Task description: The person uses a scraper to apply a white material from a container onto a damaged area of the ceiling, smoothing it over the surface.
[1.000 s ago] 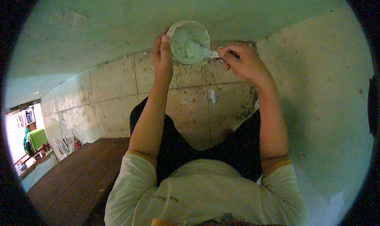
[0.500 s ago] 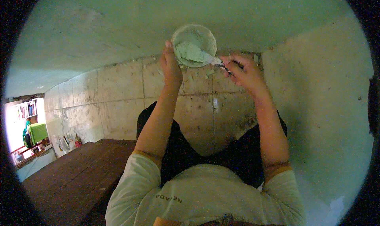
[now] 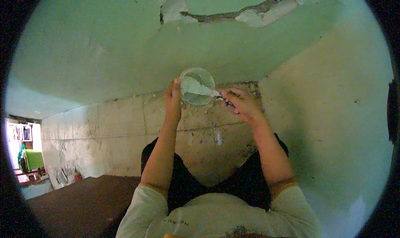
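My left hand [image 3: 173, 97] grips a round pale tub [image 3: 211, 77] by its left side, tilted so that its inside faces me. Pale filler paste [image 3: 192, 86] lies in it, mostly on the left. From the right, my right hand [image 3: 241, 103] is closed round the dark handle of a putty knife [image 3: 215, 94]. Its blade is inside the tub, at the paste and partly coated with it. How wide the blade is I cannot make out.
Ahead is a green wall [image 3: 125, 50] with a long broken crack [image 3: 233, 16] and patched edges. Crumbs lie on the stained tiled floor [image 3: 125, 125]. A brown wooden surface [image 3: 83, 200] stands at left. Beyond it, a bright opening shows a green bin [image 3: 34, 160].
My view has tipped up, bringing the wall crack into sight. Tub and hands now appear lower in the picture. The knife blade still sits in the tub.
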